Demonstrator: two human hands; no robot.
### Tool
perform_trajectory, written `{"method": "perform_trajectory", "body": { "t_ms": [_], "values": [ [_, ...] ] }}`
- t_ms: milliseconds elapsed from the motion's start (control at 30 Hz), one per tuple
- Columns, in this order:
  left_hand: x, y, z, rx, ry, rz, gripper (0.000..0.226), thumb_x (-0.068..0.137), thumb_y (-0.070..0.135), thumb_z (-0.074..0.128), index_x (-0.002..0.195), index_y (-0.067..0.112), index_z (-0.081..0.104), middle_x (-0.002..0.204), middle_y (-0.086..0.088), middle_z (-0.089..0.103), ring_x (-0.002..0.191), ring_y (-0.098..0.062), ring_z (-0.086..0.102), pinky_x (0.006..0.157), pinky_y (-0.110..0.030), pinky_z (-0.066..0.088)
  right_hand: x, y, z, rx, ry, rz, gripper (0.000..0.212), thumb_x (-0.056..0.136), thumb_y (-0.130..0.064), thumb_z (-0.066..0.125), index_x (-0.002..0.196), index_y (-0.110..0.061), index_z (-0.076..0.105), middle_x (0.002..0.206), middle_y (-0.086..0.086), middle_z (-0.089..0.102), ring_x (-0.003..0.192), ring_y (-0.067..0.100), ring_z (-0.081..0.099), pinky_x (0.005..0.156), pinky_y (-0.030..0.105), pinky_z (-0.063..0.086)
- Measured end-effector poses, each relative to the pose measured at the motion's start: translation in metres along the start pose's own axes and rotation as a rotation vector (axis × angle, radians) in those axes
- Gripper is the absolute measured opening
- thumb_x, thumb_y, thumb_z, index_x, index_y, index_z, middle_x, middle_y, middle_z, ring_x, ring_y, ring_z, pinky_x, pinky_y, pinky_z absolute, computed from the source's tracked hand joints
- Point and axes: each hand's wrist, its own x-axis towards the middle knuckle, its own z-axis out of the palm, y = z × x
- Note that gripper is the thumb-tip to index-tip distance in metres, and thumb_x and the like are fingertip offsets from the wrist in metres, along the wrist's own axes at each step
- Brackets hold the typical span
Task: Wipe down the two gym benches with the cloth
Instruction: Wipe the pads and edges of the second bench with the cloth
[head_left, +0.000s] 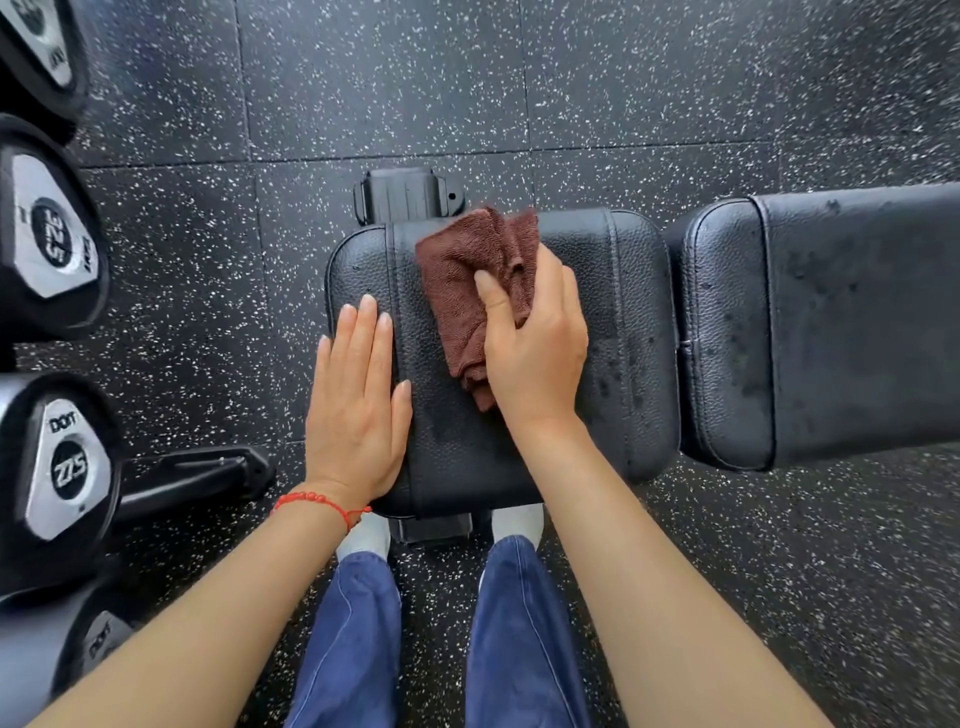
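Head cam: right hand (532, 345) grips brown cloth (475, 291) on black seat pad (618, 312). Left hand (356, 410) flat, fingers straight, on pad's left edge. Back pad (831, 322) just right.

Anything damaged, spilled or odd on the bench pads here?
Dark blotchy spots mark the black leather back pad and the right part of the black leather seat pad; they look like damp patches or scuffs. The brown cloth hasn't reached them.
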Motion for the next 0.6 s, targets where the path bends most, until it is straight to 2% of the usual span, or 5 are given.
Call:
{"method": "perform_trajectory", "body": {
  "t_ms": [167,267,467,600],
  "values": [
    [0.000,0.000,0.001,0.011,-0.001,0.000,0.053,0.095,0.020,0.029,0.140,-0.009,0.028,0.149,-0.022,0.021,0.139,-0.034,0.013,0.115,-0.043,0.007,0.000,0.043,-0.050,-0.087,0.166,0.136,0.050,0.085,-0.036,0.055,0.114,0.005,0.055,0.104,0.018,0.062,0.098,0.030,0.057,0.083,0.025,0.036],
    [-0.001,0.001,0.001,0.005,0.006,0.002,0.053,0.095,0.020,0.029,0.140,-0.009,0.027,0.149,-0.024,0.022,0.139,-0.034,0.012,0.116,-0.040,0.004,-0.008,0.065,-0.078,-0.115,0.222,0.228,0.043,0.088,-0.031,0.057,0.113,0.003,0.055,0.105,0.017,0.062,0.099,0.029,0.057,0.081,0.019,0.034],
    [-0.002,0.001,0.003,-0.004,0.006,-0.009,0.053,0.095,0.020,0.028,0.141,-0.007,0.025,0.150,-0.023,0.021,0.140,-0.033,0.011,0.115,-0.044,0.007,-0.029,0.044,-0.057,-0.101,0.258,0.291,0.046,0.088,-0.028,0.060,0.116,0.007,0.053,0.107,0.019,0.060,0.101,0.031,0.056,0.081,0.014,0.029],
    [-0.002,-0.001,0.001,-0.006,-0.009,0.000,0.053,0.096,0.020,0.028,0.141,-0.007,0.026,0.150,-0.022,0.022,0.140,-0.032,0.012,0.114,-0.047,0.012,-0.055,0.022,-0.041,-0.057,0.186,0.236,0.052,0.086,-0.034,0.056,0.116,0.008,0.053,0.105,0.020,0.061,0.100,0.026,0.054,0.082,0.011,0.029]
  ]
}}
